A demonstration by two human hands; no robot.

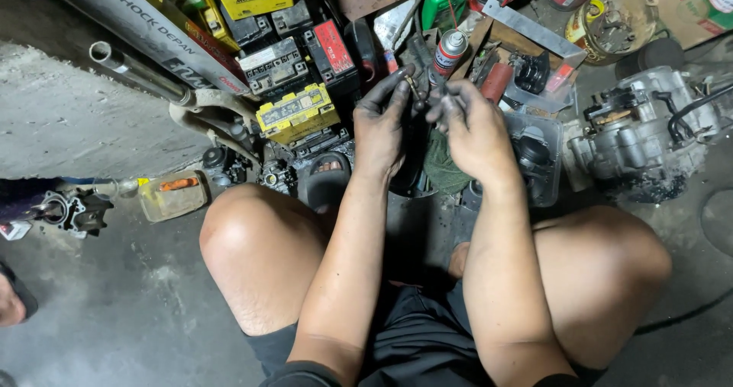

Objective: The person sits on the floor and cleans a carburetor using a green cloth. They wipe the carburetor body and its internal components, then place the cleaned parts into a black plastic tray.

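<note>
Both grimy hands are up at 12 o'clock: left hand (pixel 379 124) and right hand (pixel 467 127) pinching a small metal part (pixel 414 91) between fingertips, engine (pixel 649 131) off at 3 o'clock. Looks mid-job, part not fitted anywhere yet.

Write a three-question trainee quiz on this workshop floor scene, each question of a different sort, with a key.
1. True or false: the left hand and right hand both pinch the small metal part.
2. Which lies nearest the hands? A) spray can B) engine block C) plastic tub
3. Fill in: the battery left of the hands is ____ in colour.

Key: 1 true; 2 A; 3 yellow.
</note>
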